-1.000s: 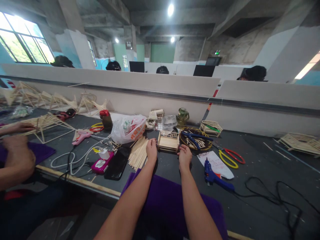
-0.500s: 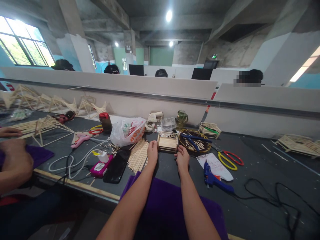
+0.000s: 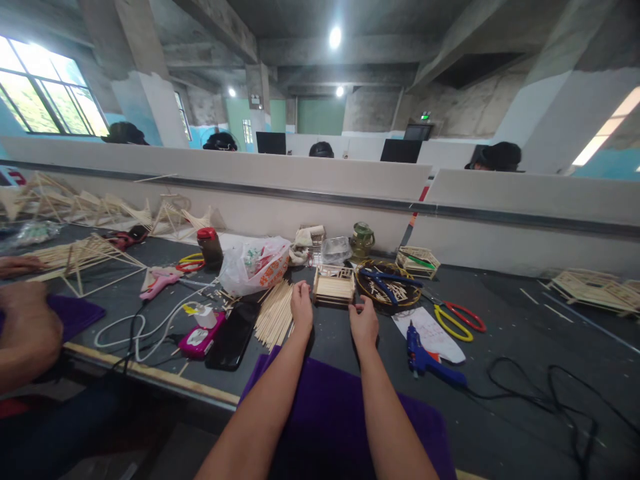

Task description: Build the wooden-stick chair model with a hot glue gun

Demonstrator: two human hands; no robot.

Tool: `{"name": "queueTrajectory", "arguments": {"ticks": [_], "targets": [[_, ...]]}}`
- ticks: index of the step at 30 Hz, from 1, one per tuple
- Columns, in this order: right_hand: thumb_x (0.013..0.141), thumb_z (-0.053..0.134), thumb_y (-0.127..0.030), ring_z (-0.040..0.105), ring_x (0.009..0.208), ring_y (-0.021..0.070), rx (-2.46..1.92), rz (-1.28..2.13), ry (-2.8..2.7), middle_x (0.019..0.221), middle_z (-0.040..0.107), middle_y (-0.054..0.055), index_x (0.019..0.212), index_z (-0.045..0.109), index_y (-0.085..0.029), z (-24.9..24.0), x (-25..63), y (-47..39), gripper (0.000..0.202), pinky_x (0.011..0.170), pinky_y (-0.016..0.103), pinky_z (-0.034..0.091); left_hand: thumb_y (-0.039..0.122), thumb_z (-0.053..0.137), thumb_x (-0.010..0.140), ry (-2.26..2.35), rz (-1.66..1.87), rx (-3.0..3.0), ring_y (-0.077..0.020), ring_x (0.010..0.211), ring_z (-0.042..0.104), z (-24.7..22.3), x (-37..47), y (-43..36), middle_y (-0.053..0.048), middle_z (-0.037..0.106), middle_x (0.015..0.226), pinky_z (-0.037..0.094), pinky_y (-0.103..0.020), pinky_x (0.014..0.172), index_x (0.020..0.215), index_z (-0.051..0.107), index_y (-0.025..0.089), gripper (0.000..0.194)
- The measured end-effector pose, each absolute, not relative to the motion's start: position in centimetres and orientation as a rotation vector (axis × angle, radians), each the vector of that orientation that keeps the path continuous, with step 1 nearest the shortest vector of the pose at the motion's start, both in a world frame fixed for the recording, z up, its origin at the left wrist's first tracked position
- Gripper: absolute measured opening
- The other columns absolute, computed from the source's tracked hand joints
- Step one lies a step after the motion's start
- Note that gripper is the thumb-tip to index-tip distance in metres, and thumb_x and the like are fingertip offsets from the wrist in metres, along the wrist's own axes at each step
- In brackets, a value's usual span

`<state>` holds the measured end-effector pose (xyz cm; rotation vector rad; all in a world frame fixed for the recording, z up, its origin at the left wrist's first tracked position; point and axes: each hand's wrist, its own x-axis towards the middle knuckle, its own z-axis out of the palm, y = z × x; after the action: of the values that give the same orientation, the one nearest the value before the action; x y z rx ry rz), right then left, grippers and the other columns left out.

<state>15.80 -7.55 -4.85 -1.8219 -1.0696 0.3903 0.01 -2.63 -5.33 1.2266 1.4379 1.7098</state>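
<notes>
A small wooden stick model (image 3: 334, 287) stands on the dark tabletop between my hands. My left hand (image 3: 302, 308) is beside its left edge, palm turned inward, fingers extended and nothing in them. By the model's lower right corner is my right hand (image 3: 365, 323), its fingers bent and thumb apart, with no object visible in it. A fan of loose wooden sticks (image 3: 274, 313) lies left of my left hand. A round basket (image 3: 389, 283) with short stick pieces and blue-handled pliers sits right of the model.
Blue glue gun (image 3: 431, 360), paper (image 3: 425, 333) and red-and-yellow-handled tool (image 3: 459, 321) lie right. Left are a phone (image 3: 233, 333), pink power strip (image 3: 203, 337) and plastic bag (image 3: 255, 265). Another person's arm (image 3: 30, 333) rests far left; a purple cloth (image 3: 325, 413) lies in front.
My left hand has moved slightly left, off the model's edge. My right hand has lowered a little, its fingers now more curled. The model remains between them.
</notes>
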Motion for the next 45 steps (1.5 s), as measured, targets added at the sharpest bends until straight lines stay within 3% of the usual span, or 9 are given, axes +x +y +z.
{"name": "queueTrajectory", "arguments": {"ticks": [5,10,16,22,28,31,34,45], "targets": [[0.082,0.055,-0.030,0.063,0.086,0.0216,-1.900,0.372,-1.162,0.088,0.071,0.003,0.122,0.059,-0.019,-4.4,15.4,-7.6,0.042,0.071,0.028,0.038,0.044,0.040,0.093,1.410,1.705,1.192,-0.0212,0.091,0.066,-5.0,-0.1,-2.8,-0.009,0.068,0.097,0.052,-0.035,0.078,0.104,0.060,0.020,0.033],[0.087,0.050,-0.029,0.060,0.080,0.0185,-1.962,0.343,-1.170,0.089,0.070,0.004,0.093,0.067,-0.022,-3.9,15.5,-7.9,0.020,0.067,0.026,0.035,0.044,0.039,0.092,1.401,1.708,1.168,-0.0213,0.089,0.066,-4.7,-0.1,-3.0,-0.009,0.068,0.095,0.052,-0.035,0.077,0.104,0.060,0.019,0.034],[0.092,0.044,-0.036,0.058,0.072,0.0183,-2.006,0.318,-1.105,0.082,0.069,0.004,0.090,0.066,-0.023,-3.4,15.5,-8.4,0.026,0.062,0.026,0.032,0.046,0.038,0.093,1.394,1.701,1.143,-0.0202,0.083,0.067,-4.7,-0.1,-2.9,-0.009,0.069,0.094,0.053,-0.033,0.071,0.104,0.060,0.018,0.037],[0.094,0.040,-0.047,0.056,0.067,0.0198,-1.965,0.302,-1.104,0.073,0.068,0.007,0.071,0.061,-0.023,-3.4,15.6,-8.3,0.039,0.060,0.027,0.031,0.047,0.037,0.093,1.393,1.687,1.122,-0.0176,0.074,0.066,-5.0,-0.2,-2.7,-0.008,0.069,0.093,0.050,-0.029,0.062,0.106,0.060,0.018,0.039],[0.091,0.042,-0.043,0.059,0.070,0.0208,-1.879,0.319,-1.061,0.073,0.068,0.006,0.075,0.061,-0.023,-4.2,15.8,-7.9,0.032,0.062,0.028,0.036,0.045,0.037,0.093,1.397,1.681,1.109,-0.0169,0.074,0.065,-5.0,-0.2,-2.6,-0.008,0.068,0.093,0.049,-0.028,0.060,0.106,0.059,0.018,0.038],[0.086,0.046,-0.033,0.064,0.078,0.0204,-1.818,0.331,-1.027,0.085,0.071,0.007,0.092,0.063,-0.021,-4.7,15.9,-7.7,0.022,0.067,0.027,0.041,0.046,0.036,0.093,1.395,1.680,1.106,-0.0170,0.073,0.065,-5.0,-0.2,-2.6,-0.008,0.068,0.092,0.049,-0.028,0.059,0.106,0.059,0.017,0.039],[0.081,0.048,-0.025,0.066,0.084,0.0193,-1.768,0.339,-1.012,0.098,0.072,0.008,0.105,0.061,-0.019,-5.3,15.9,-7.4,0.028,0.073,0.027,0.045,0.045,0.036,0.093,1.393,1.681,1.102,-0.0173,0.073,0.065,-4.9,-0.2,-2.6,-0.008,0.068,0.092,0.049,-0.028,0.058,0.105,0.059,0.017,0.038],[0.077,0.048,-0.020,0.066,0.080,0.0188,-1.740,0.352,-1.034,0.100,0.071,0.007,0.105,0.062,-0.020,-6.0,15.7,-7.2,0.032,0.076,0.029,0.046,0.047,0.036,0.093,1.403,1.662,1.108,-0.0165,0.073,0.065,-5.2,-0.2,-2.4,-0.008,0.068,0.093,0.050,-0.027,0.059,0.106,0.059,0.018,0.039]]}}
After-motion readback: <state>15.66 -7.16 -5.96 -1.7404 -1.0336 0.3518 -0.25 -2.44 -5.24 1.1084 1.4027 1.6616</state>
